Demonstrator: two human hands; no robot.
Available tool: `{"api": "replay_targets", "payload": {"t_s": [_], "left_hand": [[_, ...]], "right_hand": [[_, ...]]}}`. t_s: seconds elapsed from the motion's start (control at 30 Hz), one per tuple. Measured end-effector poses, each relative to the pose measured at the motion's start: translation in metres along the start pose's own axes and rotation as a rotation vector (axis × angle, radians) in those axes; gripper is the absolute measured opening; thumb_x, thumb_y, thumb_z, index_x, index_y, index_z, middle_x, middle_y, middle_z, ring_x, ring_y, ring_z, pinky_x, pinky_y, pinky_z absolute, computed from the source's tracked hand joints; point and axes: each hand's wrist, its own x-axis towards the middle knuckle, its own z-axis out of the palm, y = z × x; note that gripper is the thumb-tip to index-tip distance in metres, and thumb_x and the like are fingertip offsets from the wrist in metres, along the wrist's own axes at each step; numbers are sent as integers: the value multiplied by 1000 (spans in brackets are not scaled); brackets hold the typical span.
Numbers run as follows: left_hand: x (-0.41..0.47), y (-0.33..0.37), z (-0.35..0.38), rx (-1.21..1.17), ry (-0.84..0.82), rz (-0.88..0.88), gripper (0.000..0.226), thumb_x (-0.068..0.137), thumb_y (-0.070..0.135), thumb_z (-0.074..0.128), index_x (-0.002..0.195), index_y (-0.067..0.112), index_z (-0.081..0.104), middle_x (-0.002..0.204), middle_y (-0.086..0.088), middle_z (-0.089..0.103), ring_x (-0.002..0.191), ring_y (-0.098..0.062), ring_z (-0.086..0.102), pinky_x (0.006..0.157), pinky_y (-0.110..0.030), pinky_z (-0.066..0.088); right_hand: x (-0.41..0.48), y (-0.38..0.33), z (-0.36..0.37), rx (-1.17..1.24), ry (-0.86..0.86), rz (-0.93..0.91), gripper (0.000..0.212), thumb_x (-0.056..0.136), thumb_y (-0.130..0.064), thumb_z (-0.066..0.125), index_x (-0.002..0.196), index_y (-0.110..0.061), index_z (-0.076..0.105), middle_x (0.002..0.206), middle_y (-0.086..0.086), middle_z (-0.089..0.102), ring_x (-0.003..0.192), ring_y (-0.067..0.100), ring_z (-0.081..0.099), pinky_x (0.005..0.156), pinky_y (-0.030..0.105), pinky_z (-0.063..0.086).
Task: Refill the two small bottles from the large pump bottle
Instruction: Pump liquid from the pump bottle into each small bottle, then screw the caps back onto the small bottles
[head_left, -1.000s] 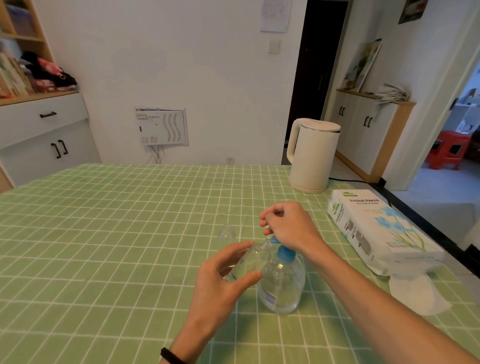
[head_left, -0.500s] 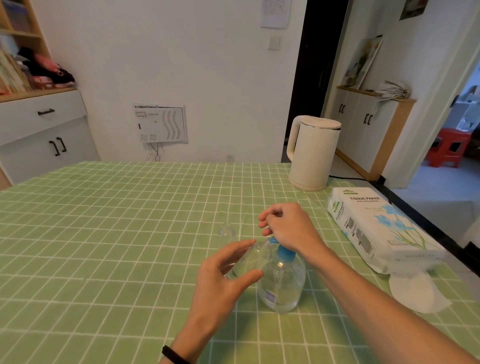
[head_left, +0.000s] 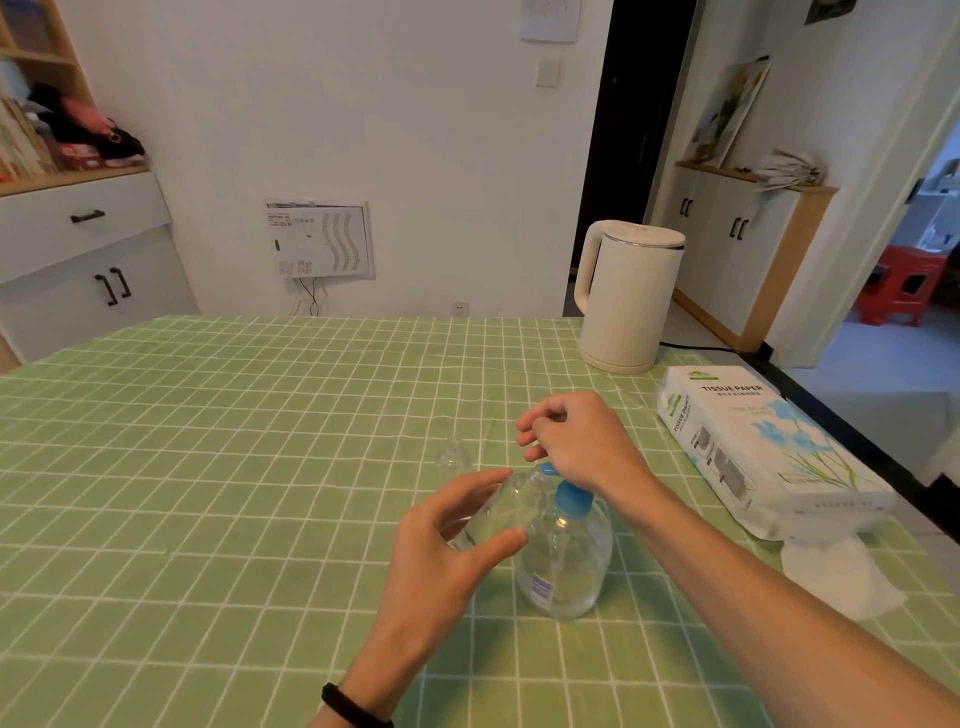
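Head view gives us one large pump bottle (head_left: 563, 561) standing upright on the green checked tablecloth (head_left: 208, 467), our right hand (head_left: 576, 441) loosely curled over its blue pump head (head_left: 570, 496). Our left hand (head_left: 447, 545) pinches one small clear bottle (head_left: 501, 506), tilted, its mouth at the pump. We count one clear cap (head_left: 453, 453) beyond, one kettle (head_left: 626, 296), one tissue pack (head_left: 753, 447).

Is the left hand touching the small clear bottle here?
Touching. The head view shows the left hand wrapped around the tilted small clear bottle, thumb and fingertips pressed against its sides.
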Motion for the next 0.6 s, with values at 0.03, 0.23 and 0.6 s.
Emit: {"api": "replay_targets", "payload": {"t_s": [0.03, 0.23, 0.6], "left_hand": [[0, 0, 0, 1, 2, 0, 50, 77, 9, 90, 120, 30, 76, 114, 21, 79, 108, 1, 73, 101, -19, 54], [-1, -1, 0, 4, -1, -18, 51, 77, 10, 91, 121, 31, 76, 114, 20, 79, 108, -1, 73, 104, -30, 57], [-1, -7, -4, -73, -17, 9, 52, 76, 9, 91, 120, 33, 76, 119, 12, 80, 115, -8, 74, 105, -22, 54]], "right_hand": [[0, 1, 1, 1, -4, 5, 31, 99, -8, 53, 83, -25, 73, 84, -5, 78, 67, 5, 74, 60, 15, 51], [-1, 1, 2, 10, 4, 15, 30, 99, -11, 53, 81, -25, 73, 83, -4, 78, 69, 9, 76, 66, 22, 56], [1, -8, -5, 282, 71, 75, 18, 100, -20, 64, 89, -20, 79, 84, -7, 80, 82, 9, 76, 78, 30, 62]]}}
